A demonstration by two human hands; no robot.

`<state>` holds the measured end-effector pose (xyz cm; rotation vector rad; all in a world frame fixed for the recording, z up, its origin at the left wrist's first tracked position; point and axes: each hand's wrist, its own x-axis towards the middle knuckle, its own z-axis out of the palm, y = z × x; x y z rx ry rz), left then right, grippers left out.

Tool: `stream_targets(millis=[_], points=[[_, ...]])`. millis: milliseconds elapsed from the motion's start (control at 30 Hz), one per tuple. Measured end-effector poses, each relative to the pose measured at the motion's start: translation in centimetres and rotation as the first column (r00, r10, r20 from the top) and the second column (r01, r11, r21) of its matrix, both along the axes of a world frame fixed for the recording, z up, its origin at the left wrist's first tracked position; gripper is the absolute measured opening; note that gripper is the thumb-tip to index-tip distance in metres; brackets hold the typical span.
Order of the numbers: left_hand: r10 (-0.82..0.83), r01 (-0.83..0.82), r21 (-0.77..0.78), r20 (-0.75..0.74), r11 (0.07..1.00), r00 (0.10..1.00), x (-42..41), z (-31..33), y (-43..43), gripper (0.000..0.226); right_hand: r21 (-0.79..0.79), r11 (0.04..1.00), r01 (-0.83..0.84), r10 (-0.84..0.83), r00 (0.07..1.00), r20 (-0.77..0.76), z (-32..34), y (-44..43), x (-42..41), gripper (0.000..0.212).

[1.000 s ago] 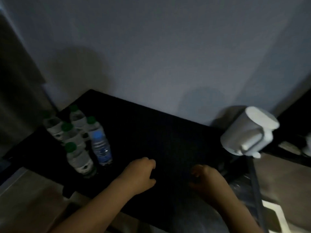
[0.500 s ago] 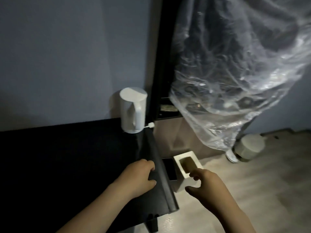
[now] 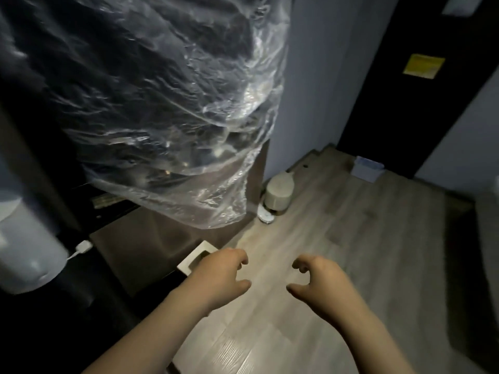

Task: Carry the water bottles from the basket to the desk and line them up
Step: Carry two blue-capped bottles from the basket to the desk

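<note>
I'm in a dim, home-like room: grey wood-plank floor (image 3: 364, 238), clear crinkled plastic cover (image 3: 167, 109) hanging upper left, black door (image 3: 399, 109) with yellow notice (image 3: 423, 66) upper right.

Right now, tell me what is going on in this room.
A person seems to be between trips. The left hand and the right hand are both empty, fingers loosely curled, held out over the wooden floor. Nothing to carry shows in this view. The dark desk with a blurred white kettle lies at the far left, and a clear plastic sheet hangs over dark things above.
</note>
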<state>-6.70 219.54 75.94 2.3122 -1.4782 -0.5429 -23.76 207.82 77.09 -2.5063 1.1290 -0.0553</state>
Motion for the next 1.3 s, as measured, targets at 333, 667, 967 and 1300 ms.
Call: stream_targets(millis=[333,667,967,1300], points=[[-0.273,0.280,-0.086,0.080,0.956,0.959,2.1,2.7,-18.3,0.041,-0.107,0.963,0.248,-0.244,0.968,0.051,3.8,-12.9,0.3,0.045],[-0.388,0.414,-0.178,0.161,0.893,0.907,4.6,5.9,-32.8,0.040,-0.185,0.909,0.373,-0.355,0.927,0.124,7.0,-25.2,1.6,0.044],[-0.412,0.451,-0.226,0.202,0.863,0.889,4.3,7.2,-47.3,0.036,-0.235,0.887,0.398,-0.368,0.915,0.164,8.2,-38.9,0.9,0.045],[-0.413,0.459,-0.217,0.226,0.862,0.882,1.7,9.7,-64.3,0.033,-0.255,0.883,0.395,-0.353,0.915,0.194,10.2,-56.2,-1.6,0.047]])
